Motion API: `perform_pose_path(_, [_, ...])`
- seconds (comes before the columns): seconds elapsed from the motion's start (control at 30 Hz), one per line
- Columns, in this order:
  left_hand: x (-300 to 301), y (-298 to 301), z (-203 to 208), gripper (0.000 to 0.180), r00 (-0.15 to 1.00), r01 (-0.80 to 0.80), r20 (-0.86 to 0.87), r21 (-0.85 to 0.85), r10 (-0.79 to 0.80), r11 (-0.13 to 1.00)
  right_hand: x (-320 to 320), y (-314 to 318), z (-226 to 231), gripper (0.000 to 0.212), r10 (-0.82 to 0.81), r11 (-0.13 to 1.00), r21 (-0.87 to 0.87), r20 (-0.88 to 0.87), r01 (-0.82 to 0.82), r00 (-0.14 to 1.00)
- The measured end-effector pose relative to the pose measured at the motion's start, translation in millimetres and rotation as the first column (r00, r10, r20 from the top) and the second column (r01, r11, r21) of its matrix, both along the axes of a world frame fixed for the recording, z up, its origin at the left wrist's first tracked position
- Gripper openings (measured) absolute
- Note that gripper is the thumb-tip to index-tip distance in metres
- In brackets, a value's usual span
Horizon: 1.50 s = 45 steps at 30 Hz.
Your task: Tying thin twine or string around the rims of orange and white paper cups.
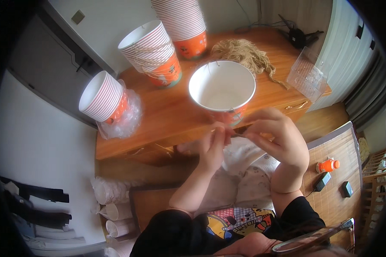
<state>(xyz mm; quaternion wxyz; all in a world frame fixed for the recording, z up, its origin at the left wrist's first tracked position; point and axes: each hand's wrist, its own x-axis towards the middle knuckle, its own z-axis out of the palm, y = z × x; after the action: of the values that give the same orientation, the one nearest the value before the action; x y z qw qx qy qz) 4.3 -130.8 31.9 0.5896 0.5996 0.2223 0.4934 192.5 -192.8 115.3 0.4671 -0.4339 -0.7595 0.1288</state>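
A white paper bucket (221, 88) with an orange patterned outside hangs in front of me over the edge of the wooden table (167, 115). My left hand (210, 145) and my right hand (276, 135) meet just under its near rim, fingertips pinched together on a thin piece of string (236, 135). A thin string also runs across the bucket's white inside. A tangle of tan twine (244, 53) lies on the table just behind the bucket.
Three stacks of striped orange paper buckets stand on the table: one on its side (103, 96) in clear plastic wrap, one tilted (152, 49), one tall (182, 23). A clear plastic tray (306, 75) leans at the table's right end. An orange bottle (328, 165) lies on the mat.
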Motion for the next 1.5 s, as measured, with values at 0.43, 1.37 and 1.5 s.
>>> perform_pose_path(0.43, [-5, -6, 6, 0.026, 0.976, 0.171, -0.143, 0.048, -0.163, 0.984, -30, 19, -6, 0.024, 0.063, 0.997, -0.028, -0.136, -0.067, 0.989])
perform_pose_path(1.37, [-19, -6, 18, 0.022, 0.954, -0.014, -0.278, 0.326, 0.11, 0.945, -32, 32, -20, 0.018, 0.18, 0.983, -0.007, -0.109, -0.181, 0.978])
perform_pose_path(1.5, [-20, -7, 18, 0.014, 0.956, 0.034, -0.29, 0.242, 0.039, 0.97, -32, 32, -19, 0.017, 0.173, 0.984, -0.028, -0.123, -0.177, 0.977])
